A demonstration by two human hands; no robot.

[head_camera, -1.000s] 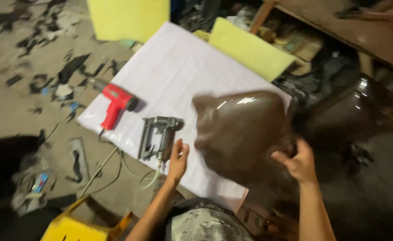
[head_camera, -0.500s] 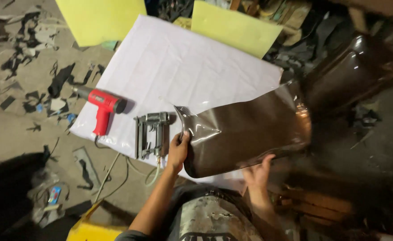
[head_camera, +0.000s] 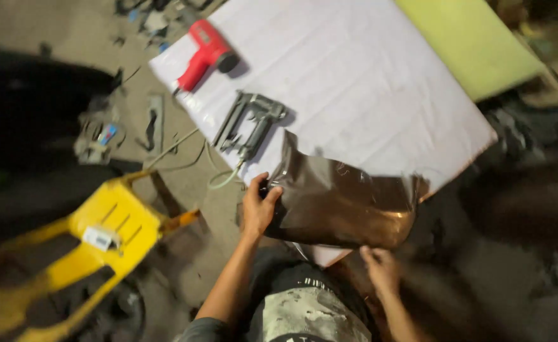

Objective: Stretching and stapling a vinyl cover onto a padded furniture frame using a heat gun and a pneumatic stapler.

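Note:
A shiny dark brown sheet of material (head_camera: 345, 199) lies folded over the near edge of a white board (head_camera: 355, 82). My left hand (head_camera: 259, 206) grips the sheet's left edge, thumb on top. My right hand (head_camera: 380, 269) sits below the sheet's lower right edge, blurred; whether it grips the sheet I cannot tell. Just beyond my left hand a grey staple gun (head_camera: 248, 123) lies on the board, its hose trailing off the edge. A red heat gun (head_camera: 204, 56) lies at the board's far left corner.
A yellow foam pad (head_camera: 472, 41) lies at the board's far right. A yellow plastic chair (head_camera: 95, 237) lies tipped over at the lower left. Scraps and small tools (head_camera: 120, 130) litter the concrete floor on the left.
The view has swung left and down, showing the yellow chair. The brown sheet has come down onto the board's near edge, more folded. My right hand has dropped below it.

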